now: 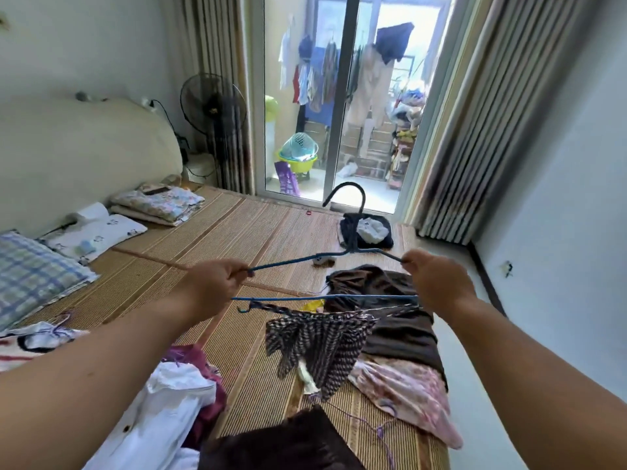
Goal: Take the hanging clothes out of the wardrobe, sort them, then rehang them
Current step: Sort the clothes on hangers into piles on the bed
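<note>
I hold a blue wire hanger (322, 261) out in front of me above the bed, its hook pointing away. My left hand (217, 283) pinches its left end and my right hand (437, 279) grips its right end. From its lower bar hangs a black-and-white checked garment (319, 347) by thin straps. Below it on the bamboo mat (237, 232) lie a dark brown garment (390, 317) and a pink floral one (403, 388). A white shirt (163, 412) over a maroon piece lies at the lower left.
A dark folded item with a white cloth (368, 230) sits at the far edge of the mat. Pillows (40, 273) and folded bedding (159, 205) lie at the left. A standing fan (213, 110) and a glass balcony door (342, 96) are beyond. A dark garment (285, 446) lies nearest me.
</note>
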A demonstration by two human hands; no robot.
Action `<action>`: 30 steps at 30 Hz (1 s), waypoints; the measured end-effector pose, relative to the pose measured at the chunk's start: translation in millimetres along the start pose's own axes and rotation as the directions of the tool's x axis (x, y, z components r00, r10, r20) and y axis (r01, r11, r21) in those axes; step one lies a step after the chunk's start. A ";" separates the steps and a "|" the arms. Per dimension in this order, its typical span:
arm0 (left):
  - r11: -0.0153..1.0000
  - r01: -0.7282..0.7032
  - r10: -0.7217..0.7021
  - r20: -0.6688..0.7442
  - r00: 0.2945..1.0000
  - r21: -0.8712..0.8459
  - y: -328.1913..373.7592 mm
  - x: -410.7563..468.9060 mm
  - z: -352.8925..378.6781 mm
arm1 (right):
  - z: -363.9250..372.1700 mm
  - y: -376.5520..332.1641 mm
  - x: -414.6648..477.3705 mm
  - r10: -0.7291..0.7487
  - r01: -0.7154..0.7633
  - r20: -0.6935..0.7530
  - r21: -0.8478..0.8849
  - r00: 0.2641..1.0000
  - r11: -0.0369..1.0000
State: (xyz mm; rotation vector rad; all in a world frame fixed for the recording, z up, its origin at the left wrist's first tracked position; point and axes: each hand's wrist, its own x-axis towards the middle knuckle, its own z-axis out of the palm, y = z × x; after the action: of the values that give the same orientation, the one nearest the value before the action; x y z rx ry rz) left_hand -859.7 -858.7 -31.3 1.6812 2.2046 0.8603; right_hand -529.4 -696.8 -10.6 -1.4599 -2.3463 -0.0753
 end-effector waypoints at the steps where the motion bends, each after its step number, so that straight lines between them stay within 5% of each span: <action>1: 1.000 -0.008 0.008 0.006 1.000 -0.020 8.9 1.3 5.4 | -7.7 8.7 -4.9 0.005 -0.006 -0.033 -0.015 0.999 1.000; 7: 0.975 -0.152 0.166 0.077 0.983 -0.161 74.7 11.2 45.1 | -57.0 44.7 -52.4 0.087 -0.083 -0.189 0.029 0.978 0.996; 15: 0.901 -0.316 0.391 0.242 0.888 -0.296 161.6 -19.9 98.6 | -99.4 103.0 -149.6 0.316 -0.327 -0.191 -0.026 0.929 0.945; 22: 0.866 -0.489 0.495 0.321 0.807 -0.107 236.3 -61.5 130.5 | -123.1 165.3 -218.9 0.417 -0.427 -0.200 -0.004 0.886 0.904; 30: 0.874 -0.411 0.484 0.373 0.792 -0.260 366.3 -118.8 246.6 | -147.9 298.6 -307.6 0.446 -0.448 -0.140 0.023 0.884 0.894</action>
State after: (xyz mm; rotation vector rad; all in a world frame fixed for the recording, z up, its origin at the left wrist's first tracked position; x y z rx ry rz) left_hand -403.1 -833.8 -34.4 2.1065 1.4237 0.6588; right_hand -105.5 -857.7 -22.7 -1.8962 -1.8465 -0.0643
